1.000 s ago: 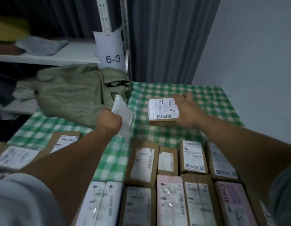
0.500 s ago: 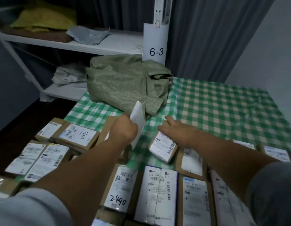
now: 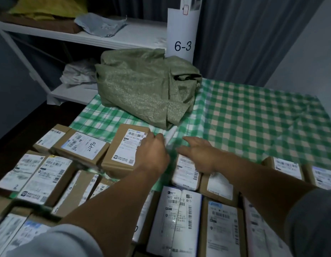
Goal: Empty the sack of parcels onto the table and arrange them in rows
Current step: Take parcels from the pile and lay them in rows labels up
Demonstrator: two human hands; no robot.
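Head: left hand point(image 3: 153, 154) grips mailer point(image 3: 169, 137); right hand point(image 3: 200, 156) flat on parcel point(image 3: 186, 173).

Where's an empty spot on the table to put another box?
The big bare patch of checked cloth, right of the green sack and beyond the right hand. A smaller strip lies between the sack and the 2490 box. Everything nearer is packed with parcels.

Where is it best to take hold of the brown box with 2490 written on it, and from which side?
Probably from above, grip across its far and near long sides. The 2490 box lies flat, label up; its short ends seem to butt against neighbouring boxes, while the far side faces bare tablecloth.
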